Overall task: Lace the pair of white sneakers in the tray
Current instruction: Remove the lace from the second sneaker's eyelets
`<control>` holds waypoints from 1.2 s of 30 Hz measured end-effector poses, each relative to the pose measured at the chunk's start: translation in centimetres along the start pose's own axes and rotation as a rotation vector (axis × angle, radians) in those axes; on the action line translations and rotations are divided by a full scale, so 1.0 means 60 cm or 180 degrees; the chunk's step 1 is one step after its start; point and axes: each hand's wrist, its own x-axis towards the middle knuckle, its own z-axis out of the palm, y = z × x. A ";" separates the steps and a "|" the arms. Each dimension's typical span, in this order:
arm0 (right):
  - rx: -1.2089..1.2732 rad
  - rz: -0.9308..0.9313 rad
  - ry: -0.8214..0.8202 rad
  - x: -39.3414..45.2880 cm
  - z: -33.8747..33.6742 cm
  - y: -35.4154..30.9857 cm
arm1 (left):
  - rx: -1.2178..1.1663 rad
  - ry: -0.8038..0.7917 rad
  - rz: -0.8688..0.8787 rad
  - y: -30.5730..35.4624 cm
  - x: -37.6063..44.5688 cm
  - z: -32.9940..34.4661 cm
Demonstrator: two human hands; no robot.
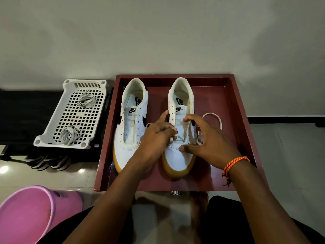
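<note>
Two white sneakers with yellow soles stand side by side in a dark red tray [235,106], toes toward me. The left sneaker [131,124] has no lace in it. Over the right sneaker [179,155] both my hands work a white lace [213,116] at the lowest eyelets. My left hand [156,136] pinches the lace near the shoe's left eyelets. My right hand [205,138] arches over the shoe's right side with curled fingers, thumb on the toe; whether it holds the lace is unclear. A loop of the lace lies on the tray to the right.
A white perforated basket [70,113] to the left of the tray holds two bundles of white laces. A pink plastic tub [26,213] stands at the lower left. The tray sits on a tiled floor near a pale wall.
</note>
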 end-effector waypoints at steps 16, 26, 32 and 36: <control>-0.0303 0.0110 0.0040 -0.002 0.003 -0.005 | 0.0201 0.1077 0.0160 -0.001 0.006 0.005; -0.0176 -0.0105 0.0051 -0.002 0.006 -0.006 | 0.2832 0.0301 0.1266 -0.027 -0.007 0.014; -0.0240 -0.0048 0.0098 0.000 0.009 -0.004 | 0.2879 0.0277 0.1135 -0.032 -0.001 0.028; -0.0332 0.0101 0.0077 -0.001 0.005 -0.006 | 0.1862 0.0467 0.1254 -0.025 0.010 0.015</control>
